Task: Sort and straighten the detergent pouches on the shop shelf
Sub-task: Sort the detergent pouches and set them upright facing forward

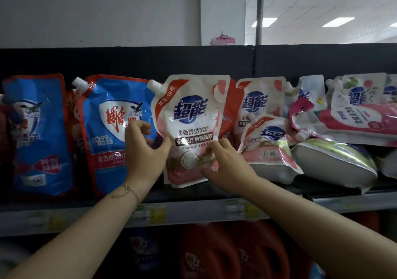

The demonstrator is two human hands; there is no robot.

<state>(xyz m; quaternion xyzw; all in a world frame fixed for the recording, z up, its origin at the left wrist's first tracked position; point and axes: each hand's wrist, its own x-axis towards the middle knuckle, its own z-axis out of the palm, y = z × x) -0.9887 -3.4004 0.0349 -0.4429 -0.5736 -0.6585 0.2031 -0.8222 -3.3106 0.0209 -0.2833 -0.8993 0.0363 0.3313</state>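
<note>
A white and pink detergent pouch [189, 115] stands upright at the middle of the top shelf [193, 212], spout at its upper left. My left hand [144, 154] holds its left edge, thumb on the front and fingers curled beside it. My right hand [225, 162] pinches the pouch's lower right part, fingers curled on the front. Left of it stand two blue and red pouches [111, 128] [36, 132]. To the right, a matching white and pink pouch [261, 100] stands behind a leaning one [268, 141].
At the far right, several pouches lie toppled in a heap, a pink one [354, 122] flat on top of a green and white one [335, 160]. Price labels [150, 213] line the shelf edge. Red jugs [214, 255] stand on the shelf below.
</note>
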